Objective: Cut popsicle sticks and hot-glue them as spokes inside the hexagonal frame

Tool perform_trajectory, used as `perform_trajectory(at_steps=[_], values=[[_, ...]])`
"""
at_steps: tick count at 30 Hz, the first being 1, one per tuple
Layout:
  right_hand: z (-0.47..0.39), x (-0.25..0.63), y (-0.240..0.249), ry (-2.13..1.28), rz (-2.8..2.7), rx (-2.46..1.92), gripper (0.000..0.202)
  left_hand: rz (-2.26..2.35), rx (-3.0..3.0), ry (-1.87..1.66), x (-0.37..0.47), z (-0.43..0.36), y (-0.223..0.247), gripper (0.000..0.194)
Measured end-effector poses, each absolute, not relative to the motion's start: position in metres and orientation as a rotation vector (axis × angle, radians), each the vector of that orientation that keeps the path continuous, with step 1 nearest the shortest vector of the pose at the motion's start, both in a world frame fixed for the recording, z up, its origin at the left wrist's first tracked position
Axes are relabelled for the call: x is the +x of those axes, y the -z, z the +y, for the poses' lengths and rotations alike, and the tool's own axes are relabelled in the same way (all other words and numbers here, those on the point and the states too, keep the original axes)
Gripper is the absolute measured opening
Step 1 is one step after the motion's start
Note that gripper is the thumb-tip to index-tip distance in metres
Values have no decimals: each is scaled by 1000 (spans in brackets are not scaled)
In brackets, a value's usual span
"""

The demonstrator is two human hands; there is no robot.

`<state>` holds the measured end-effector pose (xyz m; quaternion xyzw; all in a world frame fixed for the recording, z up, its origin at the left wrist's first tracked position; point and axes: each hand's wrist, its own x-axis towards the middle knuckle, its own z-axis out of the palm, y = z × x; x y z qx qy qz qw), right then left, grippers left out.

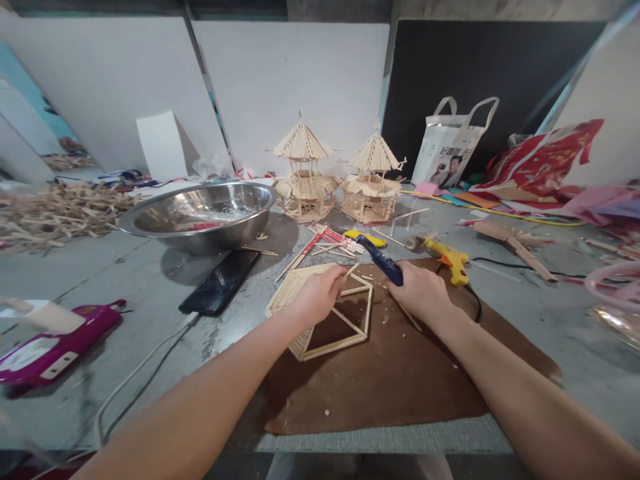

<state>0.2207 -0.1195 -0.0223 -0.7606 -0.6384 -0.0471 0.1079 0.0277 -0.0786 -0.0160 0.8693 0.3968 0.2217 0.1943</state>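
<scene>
by the look of it, the step in hand is fitting or trimming a short stick (353, 269): the left hand (320, 293) pinches it narrowly, while the right hand (423, 290) wraps round a blue tool (383, 260). the next move seems to call for a steady stick and careful aim. the stick frame (335, 347) lies on the brown mat (400, 380), partly beneath the left hand; i can't tell whether they touch.

The left hand (319, 293) holds a thin stick (353, 269) above a hexagonal stick frame (350, 321); the right hand (423, 287) grips a blue tool (384, 263). From the frame, stick pagodas (304, 188) stand at twelve o'clock, a steel bowl (230, 230) at ten.
</scene>
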Motion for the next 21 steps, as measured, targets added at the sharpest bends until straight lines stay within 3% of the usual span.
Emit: perform_trajectory(at_steps=[6,12,21], values=[[-115,227,31,93,-1877,-2328,58,1240,2504,-455,22,-72,8,21],[-114,227,37,189,-1967,-2327,63,1082,2379,15,15,-72,-4,20],[-115,226,43,310,-2096,-2298,68,844,2399,268,19,-83,-2,15]])
